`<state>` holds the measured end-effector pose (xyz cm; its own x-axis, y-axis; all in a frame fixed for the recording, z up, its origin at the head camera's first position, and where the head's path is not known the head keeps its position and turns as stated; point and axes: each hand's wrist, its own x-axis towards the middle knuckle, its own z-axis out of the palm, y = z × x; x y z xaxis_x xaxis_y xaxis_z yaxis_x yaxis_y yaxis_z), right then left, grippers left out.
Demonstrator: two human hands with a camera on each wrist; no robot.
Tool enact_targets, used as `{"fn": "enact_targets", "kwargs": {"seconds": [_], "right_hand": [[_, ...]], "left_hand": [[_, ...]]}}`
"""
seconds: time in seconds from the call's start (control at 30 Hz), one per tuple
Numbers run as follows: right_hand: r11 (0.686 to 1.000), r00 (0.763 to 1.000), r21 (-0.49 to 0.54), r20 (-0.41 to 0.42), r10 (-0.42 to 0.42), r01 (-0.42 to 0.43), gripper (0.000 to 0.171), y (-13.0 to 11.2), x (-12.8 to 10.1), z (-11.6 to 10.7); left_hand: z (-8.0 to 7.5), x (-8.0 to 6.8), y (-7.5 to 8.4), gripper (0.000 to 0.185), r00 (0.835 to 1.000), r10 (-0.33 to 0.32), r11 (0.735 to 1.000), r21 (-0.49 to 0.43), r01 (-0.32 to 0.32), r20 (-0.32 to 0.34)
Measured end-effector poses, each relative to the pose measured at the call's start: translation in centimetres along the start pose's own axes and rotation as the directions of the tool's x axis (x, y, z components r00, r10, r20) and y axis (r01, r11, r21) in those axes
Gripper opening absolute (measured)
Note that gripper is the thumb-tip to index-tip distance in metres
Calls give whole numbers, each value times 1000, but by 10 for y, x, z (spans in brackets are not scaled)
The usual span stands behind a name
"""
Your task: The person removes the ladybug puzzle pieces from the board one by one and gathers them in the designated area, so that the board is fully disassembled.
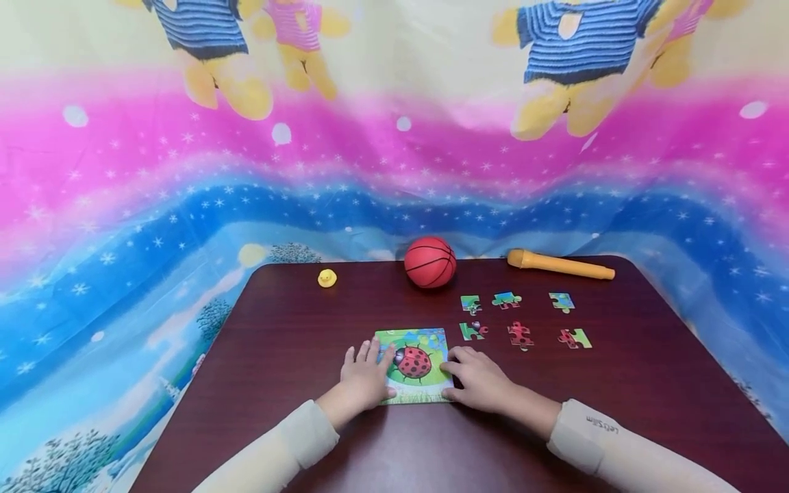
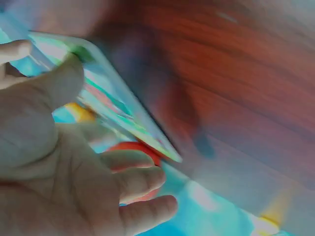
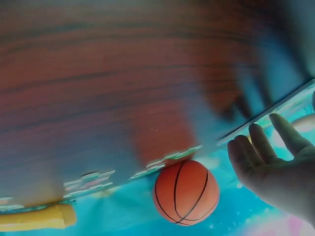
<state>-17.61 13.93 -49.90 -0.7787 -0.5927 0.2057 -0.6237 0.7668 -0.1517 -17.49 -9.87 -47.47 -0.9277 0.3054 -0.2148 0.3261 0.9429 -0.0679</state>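
A square ladybug picture board (image 1: pixel 416 382) lies flat on the dark wooden table, showing a red ladybug on green. My left hand (image 1: pixel 365 376) rests along its left side with spread, straight fingers. In the left wrist view, the thumb overlaps the face of the board (image 2: pixel 129 110). My right hand (image 1: pixel 483 380) is against the board's right side, its fingertips at the edge and the thumb near the lower right corner. Extended fingers show on the right hand (image 3: pixel 275 167) in the right wrist view. Several loose jigsaw pieces (image 1: pixel 520 335) lie in two rows to the right, beyond the right hand.
Behind the board, a red toy basketball (image 1: pixel 430 263) sits near the table's back edge. A small yellow rubber duck (image 1: pixel 327 278) stands to its left. An orange-yellow toy microphone (image 1: pixel 564 266) lies at the back right. Patterned cloth (image 1: pixel 370 205) hangs around the table (image 1: pixel 277 356).
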Motion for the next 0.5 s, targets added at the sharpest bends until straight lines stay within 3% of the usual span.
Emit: {"fn": "enact_targets", "kwargs": {"seconds": [0.1,0.2,0.33,0.5], "right_hand": [[1000,1000,-28,19,-12,13,42,0,-2,0],[999,1000,-41,27,-5,6,40,-4,-2,0],[998,998,-50,45,35,-33,37,-8,-2,-4],[997,997,-55,40,59,-57,31,-10,1,-8]], "left_hand": [[-2,-9,12,63,995,96,991,98,-94,-14],[-4,-19,23,58,985,168,979,113,-170,27],[-6,-30,33,59,979,187,979,69,-193,80],[-8,-32,30,59,972,211,977,12,-213,103]]}}
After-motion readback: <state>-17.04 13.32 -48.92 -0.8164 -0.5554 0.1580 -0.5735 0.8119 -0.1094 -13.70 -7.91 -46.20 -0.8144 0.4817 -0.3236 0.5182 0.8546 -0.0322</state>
